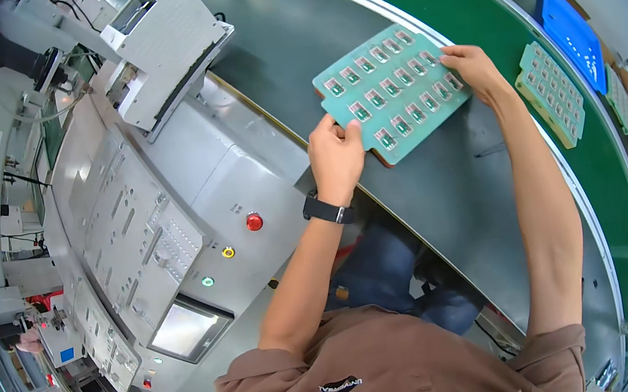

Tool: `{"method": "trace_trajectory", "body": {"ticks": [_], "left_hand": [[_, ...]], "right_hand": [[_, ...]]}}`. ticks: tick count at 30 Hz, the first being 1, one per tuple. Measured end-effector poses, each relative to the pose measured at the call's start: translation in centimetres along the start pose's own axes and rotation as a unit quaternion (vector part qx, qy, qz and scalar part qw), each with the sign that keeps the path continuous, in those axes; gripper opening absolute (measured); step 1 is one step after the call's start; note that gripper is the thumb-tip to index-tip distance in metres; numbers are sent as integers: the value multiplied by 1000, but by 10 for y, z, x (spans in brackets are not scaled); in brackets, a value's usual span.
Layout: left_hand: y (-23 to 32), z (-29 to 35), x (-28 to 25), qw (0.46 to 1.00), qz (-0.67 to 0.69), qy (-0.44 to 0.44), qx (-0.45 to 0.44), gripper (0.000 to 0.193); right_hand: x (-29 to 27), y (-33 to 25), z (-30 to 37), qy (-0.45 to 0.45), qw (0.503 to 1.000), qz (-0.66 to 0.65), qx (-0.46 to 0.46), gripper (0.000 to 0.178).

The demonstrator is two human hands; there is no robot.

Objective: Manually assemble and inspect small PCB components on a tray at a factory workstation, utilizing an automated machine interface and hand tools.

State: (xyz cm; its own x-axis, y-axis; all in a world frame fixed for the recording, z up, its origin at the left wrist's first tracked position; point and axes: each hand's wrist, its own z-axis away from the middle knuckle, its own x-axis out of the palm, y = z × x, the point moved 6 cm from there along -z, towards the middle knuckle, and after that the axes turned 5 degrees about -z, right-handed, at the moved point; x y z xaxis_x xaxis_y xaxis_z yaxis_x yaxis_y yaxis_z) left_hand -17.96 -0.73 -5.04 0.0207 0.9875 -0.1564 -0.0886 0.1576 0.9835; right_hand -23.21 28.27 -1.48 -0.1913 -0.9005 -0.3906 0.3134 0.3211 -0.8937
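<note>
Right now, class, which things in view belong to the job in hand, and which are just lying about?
Job in hand:
tray, gripped by left fingers and right fingers
dark table, below it

Apparently just lying about:
second tray, on green strip
blue panel
machine, untouched; its role is unclear

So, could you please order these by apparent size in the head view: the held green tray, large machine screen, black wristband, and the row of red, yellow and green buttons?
Held green tray
Large machine screen
Black wristband
Red button
Yellow button and green button: too alike to rank
</note>
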Motion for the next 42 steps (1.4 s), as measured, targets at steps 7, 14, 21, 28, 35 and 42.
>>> {"method": "trace_trajectory", "body": {"ticks": [7, 14, 21, 28, 35, 42], "left_hand": [[47, 61, -31, 986, 127, -26, 106, 28], [91, 114, -82, 973, 166, -53, 149, 33], [105, 92, -92, 979, 72, -155, 111, 36], [74, 77, -7, 927, -28, -374, -8, 31], [56, 128, 176, 769, -170, -606, 108, 32], [68, 168, 316, 591, -351, -683, 247, 33]], "right_hand": [[-17, -46, 107, -8, 989, -108, -97, 29], [-18, -112, 196, 25, 974, -109, -199, 26], [-15, -83, 237, 75, 983, -154, -68, 25], [-3, 56, 346, 260, 911, -320, 18, 24], [-22, 141, 473, 455, 811, -361, 68, 20], [-5, 153, 495, 558, 717, -415, 51, 17]]}}
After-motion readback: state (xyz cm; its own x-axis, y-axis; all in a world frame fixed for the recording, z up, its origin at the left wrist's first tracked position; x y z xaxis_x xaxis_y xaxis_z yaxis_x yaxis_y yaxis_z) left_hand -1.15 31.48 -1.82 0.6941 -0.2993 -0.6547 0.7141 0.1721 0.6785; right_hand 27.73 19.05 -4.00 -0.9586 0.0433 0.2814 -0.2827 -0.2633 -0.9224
